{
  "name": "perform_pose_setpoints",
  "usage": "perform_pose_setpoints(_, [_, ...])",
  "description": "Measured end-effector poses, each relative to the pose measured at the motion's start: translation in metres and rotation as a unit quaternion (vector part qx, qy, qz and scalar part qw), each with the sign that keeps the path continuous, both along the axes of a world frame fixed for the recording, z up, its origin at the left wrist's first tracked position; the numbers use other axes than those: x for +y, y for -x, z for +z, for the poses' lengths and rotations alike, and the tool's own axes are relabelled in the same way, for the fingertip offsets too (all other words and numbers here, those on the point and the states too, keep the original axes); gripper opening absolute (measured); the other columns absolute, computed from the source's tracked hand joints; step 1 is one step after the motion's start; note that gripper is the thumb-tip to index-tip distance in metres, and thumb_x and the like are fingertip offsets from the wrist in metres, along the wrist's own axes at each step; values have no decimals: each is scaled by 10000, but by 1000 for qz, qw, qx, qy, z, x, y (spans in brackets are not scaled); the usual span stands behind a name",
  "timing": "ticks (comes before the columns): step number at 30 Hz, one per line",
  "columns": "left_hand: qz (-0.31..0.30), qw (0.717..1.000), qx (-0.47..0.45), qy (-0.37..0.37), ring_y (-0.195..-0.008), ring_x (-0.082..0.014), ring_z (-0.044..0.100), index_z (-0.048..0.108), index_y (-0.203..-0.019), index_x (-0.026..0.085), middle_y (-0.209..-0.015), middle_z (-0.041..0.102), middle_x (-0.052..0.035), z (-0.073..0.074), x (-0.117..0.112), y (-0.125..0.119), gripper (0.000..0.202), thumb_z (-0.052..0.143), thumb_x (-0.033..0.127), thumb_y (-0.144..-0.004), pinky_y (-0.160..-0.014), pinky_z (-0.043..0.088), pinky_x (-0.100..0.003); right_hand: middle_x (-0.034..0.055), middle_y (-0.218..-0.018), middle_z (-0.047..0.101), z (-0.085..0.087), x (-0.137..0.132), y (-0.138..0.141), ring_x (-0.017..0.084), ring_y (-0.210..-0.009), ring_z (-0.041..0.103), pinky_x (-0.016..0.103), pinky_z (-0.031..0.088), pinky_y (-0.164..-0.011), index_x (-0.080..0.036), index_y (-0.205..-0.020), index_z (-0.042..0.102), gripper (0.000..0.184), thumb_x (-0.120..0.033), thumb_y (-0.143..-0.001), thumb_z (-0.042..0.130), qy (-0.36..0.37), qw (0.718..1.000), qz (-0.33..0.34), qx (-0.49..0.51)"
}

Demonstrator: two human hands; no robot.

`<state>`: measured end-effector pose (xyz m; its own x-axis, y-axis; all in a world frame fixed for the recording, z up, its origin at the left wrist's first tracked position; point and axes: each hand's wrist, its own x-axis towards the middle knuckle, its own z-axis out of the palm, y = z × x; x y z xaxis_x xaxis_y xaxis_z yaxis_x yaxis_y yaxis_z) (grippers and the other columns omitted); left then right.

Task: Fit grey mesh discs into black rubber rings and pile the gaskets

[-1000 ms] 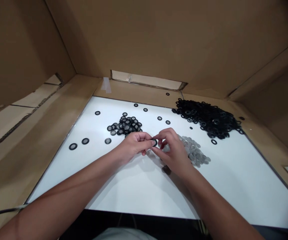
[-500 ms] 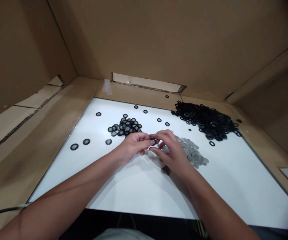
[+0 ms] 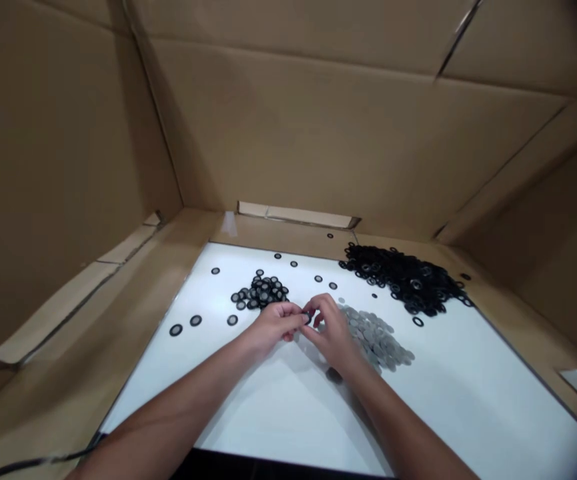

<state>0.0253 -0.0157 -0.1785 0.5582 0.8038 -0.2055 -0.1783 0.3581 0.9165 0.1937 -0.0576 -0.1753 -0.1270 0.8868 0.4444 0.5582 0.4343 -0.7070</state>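
Head view: the left hand (image 3: 274, 328) and right hand (image 3: 331, 331) meet over the lit panel, with the fingers of both curled inward and closed to a narrow pinch. Between the fingertips (image 3: 314, 308) sits a small black ring (image 3: 309, 318). The fingers cover most of it, so its centre cannot be made out, and it cannot be determined whether mesh is fitted or which hand bears the grip. Directly behind the left fingers lies a heap of black-rimmed mesh washers (image 3: 261, 292). Behind and to the right of the right fingers lies a larger heap of black rubber rings (image 3: 398, 277), which extends off the panel onto the cardboard. Just beyond the right fingers lies a heap of grey mesh discs (image 3: 375, 340), its near edge partly hidden by the hand. Left of the fingers, three loose rings (image 3: 195, 321) lie apart on the panel. Below the right hand, a dark object (image 3: 334, 375) sits in shadow and is too obscured to identify. The white light panel (image 3: 248, 427) is framed by a cardboard ledge (image 3: 268, 233) and cardboard walls (image 3: 318, 133). A black cable (image 3: 33, 461) runs along the lower-left edge, near the left forearm.
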Motion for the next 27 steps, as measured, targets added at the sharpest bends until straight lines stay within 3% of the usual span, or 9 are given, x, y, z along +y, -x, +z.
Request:
perform_pose_setpoints(5, [12,1000,5,-7,-483,-68,396,566,-662,156,-564,489,51,-3,1,-2,428,848,479,-665,-495,264,-226,51,-1043,590,0,0,0,194,-866,615,313,555,-666,-245,-1109,615,250,-155,-879,656,5,999,34,-13])
perform_pose_setpoints(8, [16,1000,5,-6,-475,-71,385,582,-664,158,-564,495,45,-4,1,-3,434,868,481,-622,-490,253,-235,34,-1001,586,-6,-1,2,198,-824,603,325,535,-660,-247,-983,602,169,-129,-866,632,3,1000,1,-5])
perform_pose_setpoints(11, [24,1000,2,-8,-463,-75,362,557,-636,172,-530,458,53,-4,0,-4,447,866,494,-609,-488,223,-245,0,-900,564,-14,1,7,194,-736,576,322,510,-608,-254,-892,527,240,-79,-780,647,-14,998,-52,19])
perform_pose_setpoints(18, [38,999,-1,-12,-449,-80,316,515,-589,197,-495,463,47,-5,1,-7,477,874,511,-570,-494,192,-254,33,-998,603,-16,2,1,233,-851,636,365,542,-688,-287,-1023,621,206,-151,-868,607,-16,999,24,22])
perform_pose_setpoints(24, [35,999,-3,0,-471,-67,332,546,-643,174,-522,456,60,-4,1,-6,459,871,490,-572,-509,213,-239,16,-935,560,-21,6,3,192,-797,571,313,493,-669,-237,-917,554,197,-97,-811,641,5,999,-43,7])
perform_pose_setpoints(27, [33,999,-3,-3,-490,-63,353,575,-697,159,-560,484,56,-4,2,-3,418,854,459,-613,-520,220,-233,42,-1068,574,-15,2,2,194,-886,589,310,506,-718,-253,-1074,588,253,-125,-862,640,19,1000,18,2])
